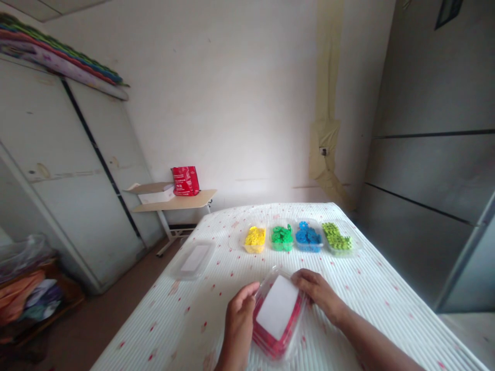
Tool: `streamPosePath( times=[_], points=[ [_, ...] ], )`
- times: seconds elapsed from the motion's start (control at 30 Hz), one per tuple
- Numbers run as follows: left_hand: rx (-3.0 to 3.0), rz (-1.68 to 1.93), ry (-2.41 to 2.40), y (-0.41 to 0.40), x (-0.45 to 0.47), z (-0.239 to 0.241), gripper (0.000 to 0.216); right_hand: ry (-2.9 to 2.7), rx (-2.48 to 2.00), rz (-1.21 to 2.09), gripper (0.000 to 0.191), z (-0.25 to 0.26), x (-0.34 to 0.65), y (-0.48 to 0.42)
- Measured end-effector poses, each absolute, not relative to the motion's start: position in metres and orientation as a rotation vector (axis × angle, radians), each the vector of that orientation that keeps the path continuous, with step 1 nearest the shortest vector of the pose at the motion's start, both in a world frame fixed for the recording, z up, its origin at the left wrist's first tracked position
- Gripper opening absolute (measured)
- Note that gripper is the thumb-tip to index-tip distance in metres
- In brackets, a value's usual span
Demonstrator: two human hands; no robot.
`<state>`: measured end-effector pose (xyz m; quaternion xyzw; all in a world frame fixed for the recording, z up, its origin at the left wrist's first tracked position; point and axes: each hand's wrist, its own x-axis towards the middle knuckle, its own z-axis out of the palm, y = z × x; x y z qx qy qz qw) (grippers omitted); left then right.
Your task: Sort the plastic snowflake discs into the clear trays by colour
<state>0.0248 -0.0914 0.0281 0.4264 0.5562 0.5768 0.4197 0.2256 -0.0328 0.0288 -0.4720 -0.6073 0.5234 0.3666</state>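
A clear plastic box of red pieces [275,346], with a blank white label [278,307] on its lid, is at the near middle of the table. My left hand [242,319] grips its left side, thumb along the upper edge. At the box's upper right corner, my right hand [315,289] has its fingers closed on the rim. Beyond the hands stand clear tubs of yellow pieces [255,239], green pieces [282,238], blue pieces [308,238] and lime-green pieces [337,238]. To the left lies a clear plastic lid [194,259] with a white label.
A patterned white cloth [216,319] covers the table. Behind it on the left, a small desk [181,203] bears a red bag [185,181] and a white box [157,194]. Grey cabinets [433,154] flank the right, and a bin of cloths [34,299] sits low at left.
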Motion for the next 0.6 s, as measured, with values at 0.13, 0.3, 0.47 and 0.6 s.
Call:
streamPosePath(
  times=[0.13, 0.3, 0.47, 0.6],
  points=[
    [1.05, 1.405, 1.354, -0.09, 0.026, 0.028, 0.041, -1.633, -1.194, 1.266, 0.036, 0.022, 0.226, -0.031],
    [0.934, 1.407, 1.246, -0.09, 0.025, 0.025, 0.047, -1.718, -1.163, 1.061, 0.058, 0.013, 0.229, -0.029],
    [0.865, 1.407, 1.173, -0.093, 0.024, 0.026, 0.045, -1.779, -1.199, 0.99, 0.062, 0.015, 0.228, -0.031],
    [0.835, 1.438, 1.139, -0.098, 0.027, 0.027, 0.045, -1.748, -1.175, 1.007, 0.054, 0.021, 0.227, -0.036]
  ],
)
